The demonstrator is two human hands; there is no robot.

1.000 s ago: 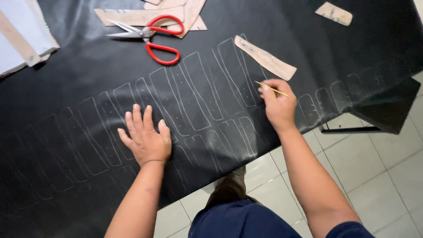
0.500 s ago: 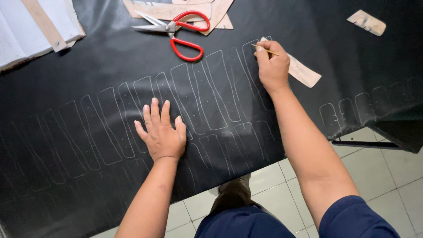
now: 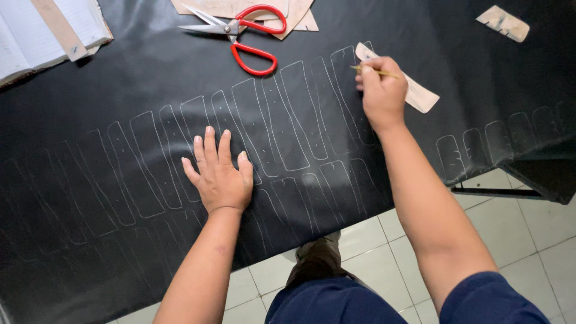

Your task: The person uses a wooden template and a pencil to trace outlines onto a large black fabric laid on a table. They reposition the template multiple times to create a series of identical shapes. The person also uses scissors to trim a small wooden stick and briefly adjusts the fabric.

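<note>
A black sheet [image 3: 120, 78] covers the table, with rows of pale traced strap-shaped outlines [image 3: 282, 120] across it. My left hand [image 3: 219, 171] lies flat on the sheet, fingers apart, pressing on the outlines. My right hand [image 3: 381, 93] is shut on a thin yellow marking pencil [image 3: 375, 72] and rests its fingertips on a tan strip-shaped paper pattern [image 3: 420, 95] at the right end of the upper row.
Red-handled scissors [image 3: 246, 36] lie at the top on tan paper pieces [image 3: 240, 7]. An open notebook with a tan strip on it [image 3: 42, 33] sits top left. Another small tan pattern piece [image 3: 503, 23] is top right. The sheet hangs over the near table edge above a tiled floor [image 3: 528, 240].
My right hand moved up across the sheet with the pencil and reached the tan pattern strip. My left hand stayed flat on the sheet. The view shifted slightly.
</note>
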